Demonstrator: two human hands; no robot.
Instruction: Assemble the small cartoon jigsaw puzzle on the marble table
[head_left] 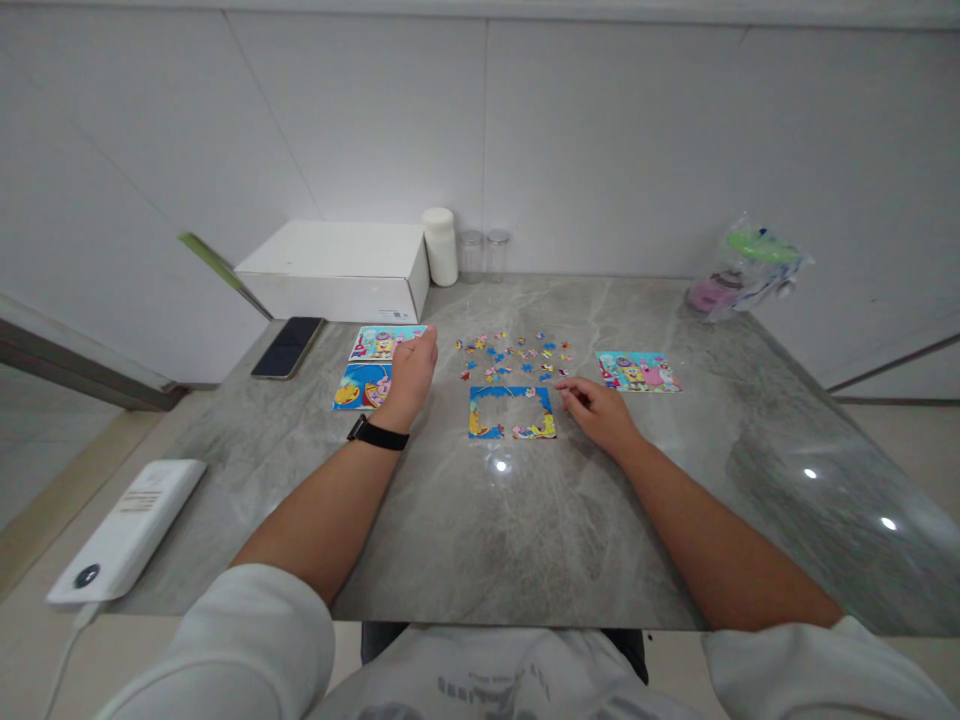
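Note:
My left hand (415, 368) is closed, its knuckles over the right edges of two cartoon picture cards. The upper picture card (373, 342) has a light blue background; the lower picture card (352, 388) is darker blue with yellow. What lies inside those curled fingers is hidden. Beside the upper right corner of a partly assembled jigsaw puzzle (478, 431), my right hand (600, 413) has its thumb and fingertips pinched together. Anything between them is too small to make out. The puzzle's border is joined round a bare middle. Behind it lie scattered loose puzzle pieces (527, 367).
Another cartoon card (641, 371) lies right of the pieces. At the back stand a white box (330, 270), a white bottle (440, 247) and two clear jars (484, 257). A plastic bag (742, 270) sits back right. A phone (289, 347) and a white power bank (131, 530) are left.

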